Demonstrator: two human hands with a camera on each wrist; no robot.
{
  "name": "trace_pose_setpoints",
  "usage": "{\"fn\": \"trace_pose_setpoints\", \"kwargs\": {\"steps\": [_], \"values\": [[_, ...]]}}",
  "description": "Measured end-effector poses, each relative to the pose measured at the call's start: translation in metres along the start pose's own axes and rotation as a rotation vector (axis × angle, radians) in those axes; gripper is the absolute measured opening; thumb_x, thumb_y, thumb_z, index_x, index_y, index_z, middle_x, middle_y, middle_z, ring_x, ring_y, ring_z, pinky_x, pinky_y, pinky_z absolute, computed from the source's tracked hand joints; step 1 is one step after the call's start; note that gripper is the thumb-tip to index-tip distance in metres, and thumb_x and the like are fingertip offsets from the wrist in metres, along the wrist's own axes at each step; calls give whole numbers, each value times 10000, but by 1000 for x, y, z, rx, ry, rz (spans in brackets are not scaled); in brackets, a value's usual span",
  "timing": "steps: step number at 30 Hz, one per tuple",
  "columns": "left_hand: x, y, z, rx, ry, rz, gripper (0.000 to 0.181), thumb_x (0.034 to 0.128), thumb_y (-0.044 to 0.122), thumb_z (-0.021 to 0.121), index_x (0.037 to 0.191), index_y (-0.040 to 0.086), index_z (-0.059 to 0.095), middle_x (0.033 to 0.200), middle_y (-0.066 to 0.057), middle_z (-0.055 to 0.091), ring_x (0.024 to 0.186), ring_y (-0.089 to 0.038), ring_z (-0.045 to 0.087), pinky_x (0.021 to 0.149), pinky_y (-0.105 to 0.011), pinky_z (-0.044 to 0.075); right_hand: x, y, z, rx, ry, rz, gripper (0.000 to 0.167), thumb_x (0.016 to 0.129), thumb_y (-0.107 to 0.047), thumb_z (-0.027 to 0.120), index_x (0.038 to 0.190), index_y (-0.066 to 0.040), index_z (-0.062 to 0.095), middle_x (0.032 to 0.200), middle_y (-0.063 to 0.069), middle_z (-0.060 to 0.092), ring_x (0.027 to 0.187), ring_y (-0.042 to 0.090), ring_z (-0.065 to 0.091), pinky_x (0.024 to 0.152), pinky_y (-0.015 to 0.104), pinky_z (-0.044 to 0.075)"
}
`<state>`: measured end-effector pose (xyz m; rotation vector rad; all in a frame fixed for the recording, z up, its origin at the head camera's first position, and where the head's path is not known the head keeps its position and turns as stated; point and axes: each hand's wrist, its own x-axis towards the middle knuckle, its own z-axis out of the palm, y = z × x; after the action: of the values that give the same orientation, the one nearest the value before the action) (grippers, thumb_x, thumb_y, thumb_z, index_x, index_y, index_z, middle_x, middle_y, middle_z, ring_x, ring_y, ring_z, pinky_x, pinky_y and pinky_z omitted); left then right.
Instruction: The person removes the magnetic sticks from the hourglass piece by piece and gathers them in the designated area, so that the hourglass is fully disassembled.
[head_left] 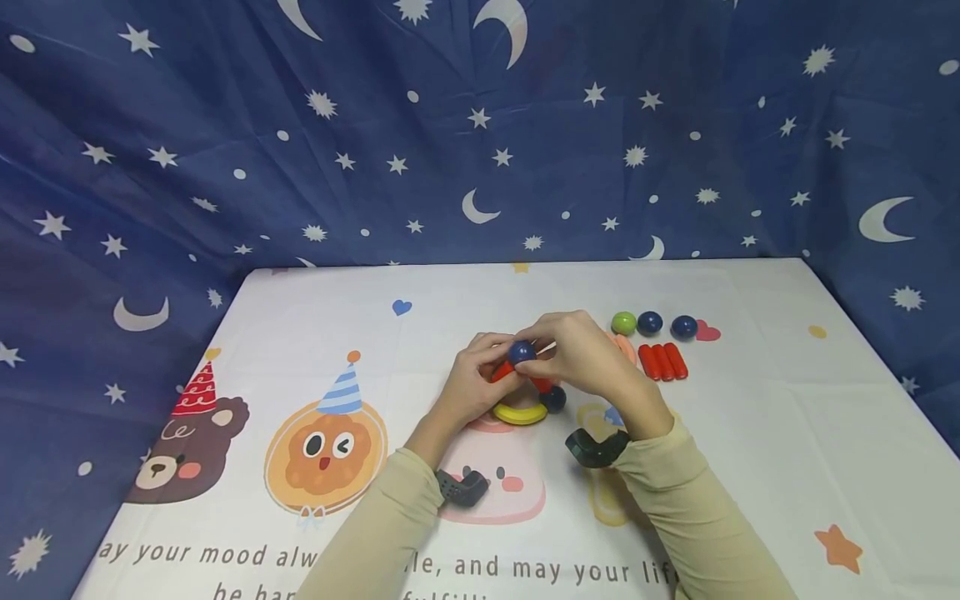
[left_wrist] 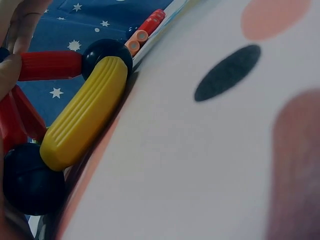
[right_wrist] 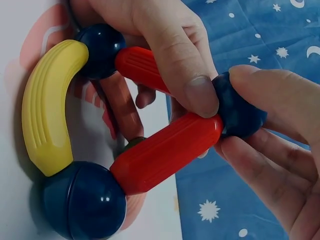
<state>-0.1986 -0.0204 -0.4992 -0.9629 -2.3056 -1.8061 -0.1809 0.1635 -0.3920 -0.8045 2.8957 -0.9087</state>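
A palm could slide across the bench (head_left: 438, 287) left of the left hand (head_left: 474, 377), but red rods (head_left: 663, 362) and balls (head_left: 650, 323) obstruct the right hand's (head_left: 588, 354) outer side.

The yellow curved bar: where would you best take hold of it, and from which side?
I'd pinch the yellow curved bar across its middle, coming from the person's side. That middle bows outward and lies uncovered, while its ends meet dark blue balls and the red bars rise on the far side, so fingers would likely have less room there.

The hands (head_left: 583, 357) partly hide the held blue ball (head_left: 522, 352) (bottom lettering (head_left: 255, 592) cropped).
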Motion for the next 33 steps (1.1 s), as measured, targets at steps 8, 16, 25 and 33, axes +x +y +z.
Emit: {"fn": "trace_pose_setpoints", "kwargs": {"steps": [8,16,25,33], "values": [[0,0,0,33,3,-12,294,837,181,729,1118,98,710,1172,13,624,1128,-134,496,964,-274,494,1,8,0,133,-31,59,339,762,-221,798,1080,-129,729,983,10,733,878,173,694,704,259,577],[1,1,1,48,19,-2,264,823,176,745,1073,94,723,1147,-1,647,1112,-136,510,950,-288,499,2,16,4,228,-41,136,325,790,-299,772,1088,-179,726,1022,-6,727,924,178,693,756,322,572],[2,0,2,69,5,-27,348,811,209,759,1143,126,694,1151,5,657,1108,-135,515,949,-288,501,2,25,7,305,-70,239,361,798,-400,744,1111,-224,706,1057,-19,709,965,162,671,835,376,551],[2,0,1,73,3,-28,321,814,231,757,1114,129,706,1125,14,670,1073,-123,519,909,-270,504,2,33,11,498,-117,283,436,828,-425,708,1183,-177,656,983,45,720,745,273,670,833,350,515]]}}
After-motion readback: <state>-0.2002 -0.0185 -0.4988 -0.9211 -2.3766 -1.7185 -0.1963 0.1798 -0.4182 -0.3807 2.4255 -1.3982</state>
